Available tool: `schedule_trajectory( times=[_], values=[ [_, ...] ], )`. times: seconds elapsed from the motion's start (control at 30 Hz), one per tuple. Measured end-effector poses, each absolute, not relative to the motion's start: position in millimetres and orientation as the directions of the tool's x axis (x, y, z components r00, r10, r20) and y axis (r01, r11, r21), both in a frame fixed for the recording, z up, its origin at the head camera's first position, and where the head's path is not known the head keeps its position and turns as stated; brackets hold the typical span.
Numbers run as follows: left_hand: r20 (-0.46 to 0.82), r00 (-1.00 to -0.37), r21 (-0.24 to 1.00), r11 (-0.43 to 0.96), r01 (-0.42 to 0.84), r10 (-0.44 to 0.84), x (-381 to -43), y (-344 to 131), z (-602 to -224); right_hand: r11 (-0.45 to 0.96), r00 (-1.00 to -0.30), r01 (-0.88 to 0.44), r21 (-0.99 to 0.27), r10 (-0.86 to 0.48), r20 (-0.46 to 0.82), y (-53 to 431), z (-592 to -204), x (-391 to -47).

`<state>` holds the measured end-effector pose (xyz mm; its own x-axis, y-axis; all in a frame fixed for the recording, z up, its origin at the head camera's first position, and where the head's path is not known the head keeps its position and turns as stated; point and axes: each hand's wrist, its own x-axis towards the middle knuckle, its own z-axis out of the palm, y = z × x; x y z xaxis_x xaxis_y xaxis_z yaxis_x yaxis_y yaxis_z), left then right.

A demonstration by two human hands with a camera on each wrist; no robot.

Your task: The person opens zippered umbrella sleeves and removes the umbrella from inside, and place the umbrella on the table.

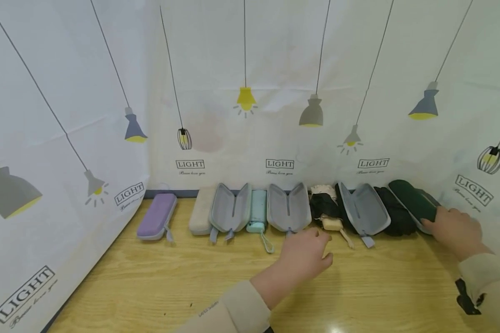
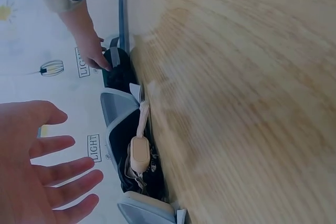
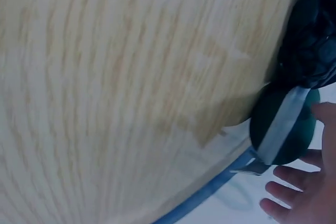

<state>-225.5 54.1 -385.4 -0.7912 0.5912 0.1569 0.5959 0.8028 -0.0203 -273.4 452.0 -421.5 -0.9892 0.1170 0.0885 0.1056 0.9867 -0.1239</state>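
Observation:
At the right end of a row, my right hand (image 1: 460, 231) grips the dark green hard case (image 1: 412, 199) by its near end. From the right wrist, its thumb and index finger are at the case, whose grey band (image 3: 283, 124) runs across the end; the other fingers spread beside it. My left hand (image 1: 297, 254) is over the table before the row, holding nothing, fingers spread in its wrist view. Beyond it stand an open grey-lined case (image 1: 289, 203) and a black folding umbrella with a beige handle (image 1: 332, 224). Beside the green case is a black fabric bundle (image 1: 397, 215).
Another open case (image 1: 368, 210) lies right of the beige-handled umbrella. Leftward are a mint folding umbrella (image 1: 258, 208), an open grey case (image 1: 225, 208), a beige case (image 1: 200, 212) and a purple case (image 1: 158, 215). A lamp-printed sheet (image 1: 216, 92) encloses the wooden table (image 1: 171, 286).

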Motion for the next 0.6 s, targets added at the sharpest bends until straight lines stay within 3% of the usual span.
schedule_trajectory(
  times=[0.13, 0.3, 0.47, 0.6],
  values=[
    [0.140, -0.797, -0.036, 0.807, 0.589, 0.588, -222.3, 53.7, -386.5, 0.964, -0.986, 0.161, -0.214, 0.167, 0.013, 460.5, -434.3, -278.4],
    [0.150, -0.790, -0.049, 0.802, 0.595, 0.595, -220.1, 52.5, -388.0, 0.953, -0.993, 0.115, -0.280, 0.108, -0.038, 468.0, -439.6, -282.7],
    [0.156, -0.786, -0.041, 0.799, 0.600, 0.598, -217.8, 52.8, -387.9, 0.957, -0.991, 0.134, -0.258, 0.124, -0.055, 466.8, -434.3, -280.1],
    [0.155, -0.782, -0.027, 0.794, 0.607, 0.603, -216.7, 53.9, -387.7, 0.956, -0.973, 0.208, -0.205, 0.182, -0.138, 469.1, -426.6, -274.8]
  ],
)
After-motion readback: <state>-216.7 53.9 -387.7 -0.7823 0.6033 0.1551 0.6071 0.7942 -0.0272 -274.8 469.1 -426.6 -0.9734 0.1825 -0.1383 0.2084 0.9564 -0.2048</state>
